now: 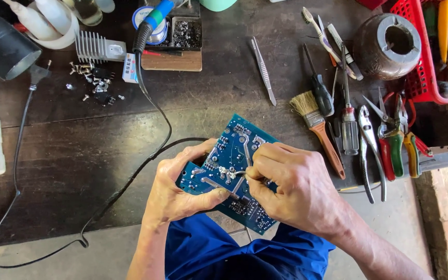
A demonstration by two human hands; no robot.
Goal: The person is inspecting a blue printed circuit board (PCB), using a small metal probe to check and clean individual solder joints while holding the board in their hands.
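A blue circuit board (239,140) with silver solder traces is held over the front edge of the dark workbench (79,150). My left hand (175,189) grips the board's left side, thumb across its lower face. My right hand (291,184) rests on the board's right part, its fingers pinched on a thin metal tool whose tip (237,173) touches solder joints near the board's middle. What kind of tool it is cannot be told.
Tweezers (263,70), a paintbrush (317,124), screwdrivers (348,116), pliers and cutters (390,140) lie to the right. A red basket (421,57), a round coil (387,44), a black cable (151,103), loose screws (92,78) and a heatsink (97,47) are on the bench.
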